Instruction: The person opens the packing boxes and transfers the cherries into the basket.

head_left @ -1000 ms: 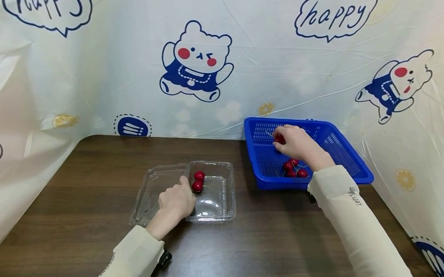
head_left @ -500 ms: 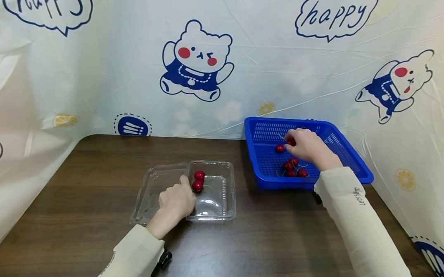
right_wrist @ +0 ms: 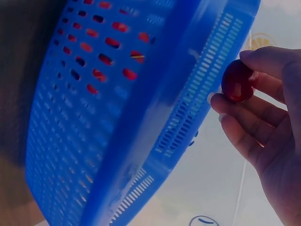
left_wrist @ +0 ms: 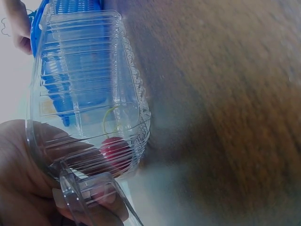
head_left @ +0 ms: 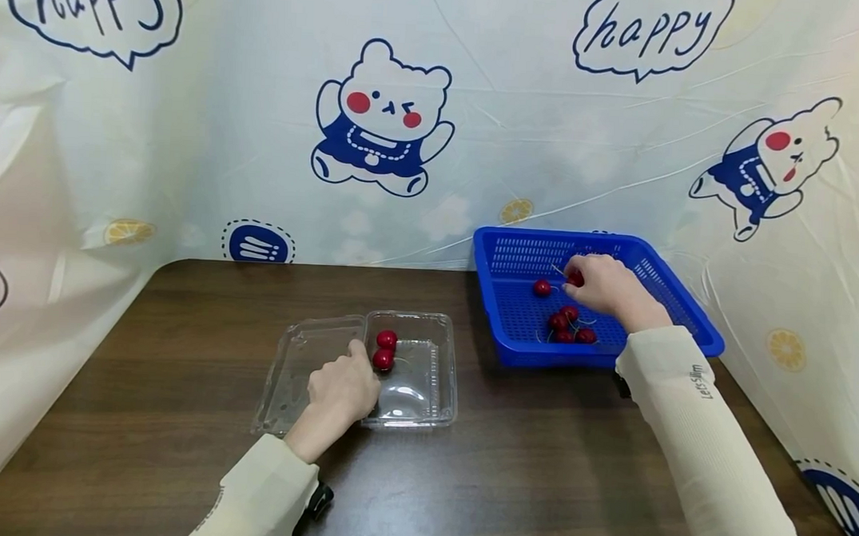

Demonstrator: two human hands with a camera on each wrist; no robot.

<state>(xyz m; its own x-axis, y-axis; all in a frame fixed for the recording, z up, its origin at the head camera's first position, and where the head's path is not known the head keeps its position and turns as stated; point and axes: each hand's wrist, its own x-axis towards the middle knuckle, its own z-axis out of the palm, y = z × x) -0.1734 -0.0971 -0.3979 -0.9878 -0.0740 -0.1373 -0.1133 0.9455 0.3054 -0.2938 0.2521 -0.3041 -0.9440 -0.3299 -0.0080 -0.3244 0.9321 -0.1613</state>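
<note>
My right hand (head_left: pixel 608 288) pinches a dark red cherry (right_wrist: pixel 236 82) between thumb and fingertips, above the blue basket (head_left: pixel 541 354). Beneath it in the basket lie a single cherry (head_left: pixel 541 288) and a cluster of several cherries (head_left: pixel 562 322) with green stems. To the left, my left hand (head_left: pixel 344 384) grips the clear plastic box (head_left: pixel 453 381) at the hinge side, thumb and fingers around its edge in the left wrist view. Two cherries, an upper one (head_left: pixel 386 340) and a lower one (head_left: pixel 383 359), sit inside along the box's left wall.
The box's clear lid (head_left: pixel 298 374) lies folded back on the left, partly behind my left hand. A brown wooden table (head_left: pixel 463 485) carries everything. Behind it hangs a printed cloth (head_left: pixel 263 133) close to the basket's far side.
My right hand has shifted to the right over the basket, a cherry in its fingers. The single cherry has come into view where that hand was. My left hand stays on the box.
</note>
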